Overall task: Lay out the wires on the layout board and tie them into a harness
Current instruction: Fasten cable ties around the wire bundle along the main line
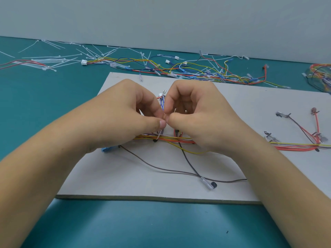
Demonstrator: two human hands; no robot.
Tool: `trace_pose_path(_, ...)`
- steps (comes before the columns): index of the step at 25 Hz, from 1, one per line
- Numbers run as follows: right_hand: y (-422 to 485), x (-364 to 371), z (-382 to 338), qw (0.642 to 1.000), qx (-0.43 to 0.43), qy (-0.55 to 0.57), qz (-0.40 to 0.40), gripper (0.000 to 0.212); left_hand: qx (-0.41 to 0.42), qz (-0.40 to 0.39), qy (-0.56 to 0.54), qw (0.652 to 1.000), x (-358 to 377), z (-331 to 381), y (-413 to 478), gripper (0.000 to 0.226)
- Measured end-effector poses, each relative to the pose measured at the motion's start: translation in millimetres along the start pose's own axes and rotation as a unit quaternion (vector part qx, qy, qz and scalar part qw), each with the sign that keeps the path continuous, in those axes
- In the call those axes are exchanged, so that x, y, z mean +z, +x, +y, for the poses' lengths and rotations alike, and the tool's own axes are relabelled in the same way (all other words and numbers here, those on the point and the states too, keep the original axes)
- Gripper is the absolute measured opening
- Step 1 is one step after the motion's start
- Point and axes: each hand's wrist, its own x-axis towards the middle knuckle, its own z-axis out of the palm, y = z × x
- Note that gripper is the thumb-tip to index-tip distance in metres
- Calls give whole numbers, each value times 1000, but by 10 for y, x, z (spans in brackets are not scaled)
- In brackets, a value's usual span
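A grey layout board (241,97) lies on the teal table. A bundle of red, yellow and orange wires (293,146) runs across it from under my hands to the right edge. My left hand (129,111) and my right hand (195,111) meet above the bundle at the board's middle. Both pinch a thin white cable tie (160,134) between thumb and forefinger; its tail hangs down to the wires. Blue wires with a small connector (162,100) rise between my hands. A black wire with a clear terminal (206,181) and a brown wire (161,168) trail toward the board's near edge.
Loose coloured wires (179,68) and several white cable ties (59,59) are strewn on the table behind the board. Another wire bundle (320,74) sits at the far right. Branch wires with terminals (304,127) lie on the board's right. A blue piece (107,149) peeks from under my left wrist.
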Motion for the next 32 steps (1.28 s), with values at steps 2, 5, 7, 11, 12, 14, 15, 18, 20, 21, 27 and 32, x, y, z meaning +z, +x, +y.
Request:
trace_pose_path(2, -2, 5, -10, 1000, -3, -7, 1, 22, 2, -4, -16, 1000, 1, 2, 1, 6)
trace_pose_path(5, -2, -1, -13, 1000, -8, -11, 0, 20, 3, -8, -22, 1000, 10, 6, 4, 4)
trace_pose_path(7, -8, 4, -11, 1000, -7, -11, 2, 19, 2, -7, -23, 1000, 16, 13, 3, 3)
trace_pose_path(11, -14, 12, -10, 1000, -7, -8, 6, 22, -2, -5, -34, 999, 14, 27, 4, 2)
trace_pose_path(12, -15, 14, -13, 1000, -8, -5, 7, 23, -5, -6, -34, 999, 13, 25, 7, 3)
trace_pose_path(14, -15, 18, -22, 1000, -12, -2, 16, 21, -10, -11, -28, 999, 13, 22, 8, 6)
trace_pose_path(15, -14, 12, -26, 1000, -12, -2, 21, 22, -11, -13, -27, 999, 16, 23, 9, 7)
trace_pose_path(18, -17, 2, -24, 1000, -11, -6, 24, 25, -11, -11, -25, 1000, 2, 18, 13, 6)
trace_pose_path(20, -24, 21, -22, 999, -11, -17, 24, 25, -15, -12, -25, 1000, -14, 19, 12, 6)
trace_pose_path(21, -25, 33, -33, 999, -13, -18, 30, 24, -19, -13, -19, 1000, -21, 9, 16, 6)
trace_pose_path(27, 38, -252, -97, 983, -37, 72, 164, 20, -49, -25, 27, 998, -61, -55, 37, 10)
trace_pose_path(32, 21, -169, 4, 995, 35, -74, 60, 18, -36, -27, 3, 999, -87, -68, 40, 4)
